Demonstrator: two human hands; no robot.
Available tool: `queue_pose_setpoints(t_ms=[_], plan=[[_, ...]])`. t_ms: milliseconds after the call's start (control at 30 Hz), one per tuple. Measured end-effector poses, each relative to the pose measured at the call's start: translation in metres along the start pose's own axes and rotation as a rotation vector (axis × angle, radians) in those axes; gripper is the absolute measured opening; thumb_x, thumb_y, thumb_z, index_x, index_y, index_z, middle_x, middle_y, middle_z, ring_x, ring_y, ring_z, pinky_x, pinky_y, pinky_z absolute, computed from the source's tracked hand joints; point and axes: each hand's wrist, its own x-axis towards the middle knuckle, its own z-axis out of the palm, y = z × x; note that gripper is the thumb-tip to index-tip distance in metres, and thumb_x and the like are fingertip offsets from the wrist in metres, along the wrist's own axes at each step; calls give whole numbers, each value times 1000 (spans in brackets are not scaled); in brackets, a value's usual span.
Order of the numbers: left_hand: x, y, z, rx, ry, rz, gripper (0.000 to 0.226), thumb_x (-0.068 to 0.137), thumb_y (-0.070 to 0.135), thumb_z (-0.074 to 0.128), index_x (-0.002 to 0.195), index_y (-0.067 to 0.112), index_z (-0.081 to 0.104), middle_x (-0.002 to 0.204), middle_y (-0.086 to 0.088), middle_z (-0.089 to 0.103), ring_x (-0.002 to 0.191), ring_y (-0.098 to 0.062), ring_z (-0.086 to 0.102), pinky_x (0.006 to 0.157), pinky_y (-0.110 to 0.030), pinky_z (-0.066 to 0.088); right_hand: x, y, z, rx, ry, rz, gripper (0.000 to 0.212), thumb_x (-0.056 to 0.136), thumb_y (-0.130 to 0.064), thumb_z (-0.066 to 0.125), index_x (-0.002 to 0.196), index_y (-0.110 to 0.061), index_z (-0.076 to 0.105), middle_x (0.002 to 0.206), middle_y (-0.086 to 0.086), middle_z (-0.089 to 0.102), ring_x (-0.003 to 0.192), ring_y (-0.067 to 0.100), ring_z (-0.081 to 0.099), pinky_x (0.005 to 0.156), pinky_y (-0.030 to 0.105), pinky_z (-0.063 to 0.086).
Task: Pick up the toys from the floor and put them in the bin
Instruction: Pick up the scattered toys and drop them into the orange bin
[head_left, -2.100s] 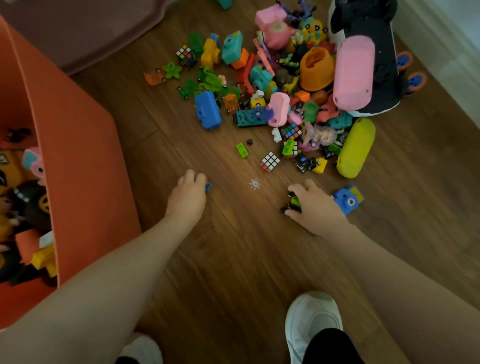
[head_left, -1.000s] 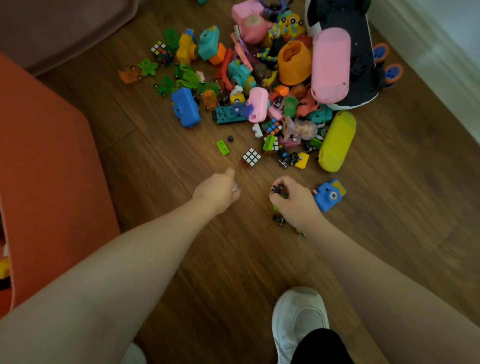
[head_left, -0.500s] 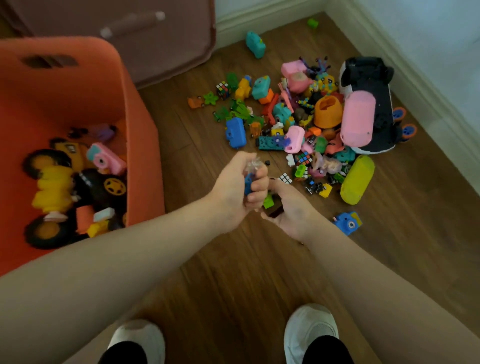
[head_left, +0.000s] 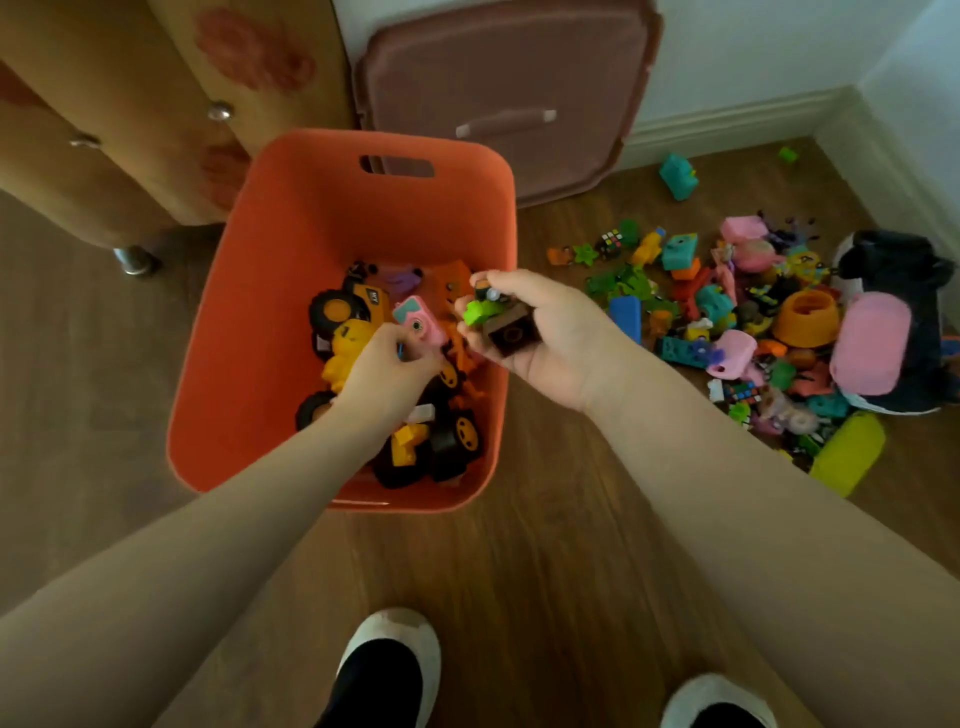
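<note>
Left hand (head_left: 387, 371) curled inside orange bin (head_left: 270, 322), pinching something small and blue. Right hand (head_left: 540, 338) over bin's right rim, cupping green and brown toys (head_left: 501, 325). Toy pile (head_left: 753, 322) far right on floor.

- The left forearm (head_left: 171, 551) is bare from the wrist to the frame edge at 8 o'clock; no sleeve, watch or band shows on it.
- The right forearm (head_left: 753, 519) is bare as well, running off toward 4 o'clock.
- The left hand (head_left: 387, 371) and right hand (head_left: 550, 338) wear no gloves or rings.
- The left shoe (head_left: 387, 667), at 6 o'clock, is a white slip-on with a rounded toe and a dark opening.
- The right shoe (head_left: 719, 701), at 5 o'clock, matches it: white toe, black inside.
</note>
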Motion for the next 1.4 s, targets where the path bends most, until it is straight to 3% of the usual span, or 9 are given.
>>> queue_pose_setpoints(t_ms=[200, 367, 533, 667, 800, 933, 1033, 1200, 1400], plan=[[8, -8, -8, -99, 73, -60, 33, 91, 14, 45, 123, 19, 49, 96, 4, 55, 78, -11, 53, 63, -25, 42, 6, 0, -2, -205, -3, 86, 43, 95, -25, 45, 134, -5, 45, 133, 14, 52, 125, 25, 47, 106, 34, 36], [-7, 8, 2, 187, 118, 318, 27, 87, 10, 48, 106, 29, 53, 114, 3, 54, 107, -23, 52, 93, -45, 46, -6, -16, -44, -176, 54, 14, 23, 99, -21, 37, 107, -12, 57, 104, 9, 68, 95, 19, 66, 87, 29, 52], [-30, 41, 53, 384, -205, 572, 21, 86, 9, 51, 100, 19, 61, 96, 4, 61, 86, -14, 55, 82, -30, 45, -18, -24, -120, -152, 251, 35, 21, 98, -21, 39, 104, -12, 56, 110, 10, 64, 92, 19, 63, 82, 27, 50], [-37, 57, 106, 587, -527, 566, 16, 87, 17, 50, 100, 22, 59, 95, 7, 57, 92, -15, 55, 89, -33, 44, -29, -17, -187, -152, 476, 58, 31, 100, -15, 39, 126, -3, 49, 112, 14, 56, 100, 23, 56, 92, 29, 45], [-27, 57, 159, 787, -669, 508, 21, 89, 24, 48, 109, 21, 56, 110, 1, 53, 109, -21, 50, 96, -38, 42, -35, 10, -250, -446, 675, 200, 16, 96, -17, 47, 108, -9, 54, 81, 11, 57, 66, 18, 52, 62, 25, 48], [-1, 49, 204, 932, -671, 428, 41, 91, 24, 48, 132, 17, 42, 134, -7, 39, 118, -26, 47, 97, -39, 43, -34, 40, -299, -1098, 606, 177, 33, 97, -20, 43, 119, 1, 56, 117, 24, 58, 101, 33, 55, 89, 38, 43], [23, 43, 234, 970, -603, 370, 56, 91, 22, 49, 142, 19, 26, 144, -9, 27, 121, -29, 45, 96, -40, 44, -23, 49, -319, -1319, 546, 107, 48, 97, -31, 44, 139, -9, 39, 144, 19, 36, 132, 36, 34, 107, 41, 32], [57, 29, 270, 1093, -573, 390, 70, 91, 14, 46, 149, 28, 9, 153, -10, 10, 121, -33, 45, 90, -39, 46, -5, 55, -338, -1742, 452, 52, 80, 90, -47, 51, 151, -26, 3, 159, 10, -3, 144, 39, -4, 112, 51, 22], [80, 16, 306, 1319, -614, 517, 87, 84, -3, 51, 148, 33, 5, 153, -11, 4, 126, -35, 38, 89, -40, 47, 9, 51, -344, -1819, 327, -82, 67, 88, -49, 53, 144, -26, 25, 153, 12, 16, 133, 33, 26, 98, 44, 40]])
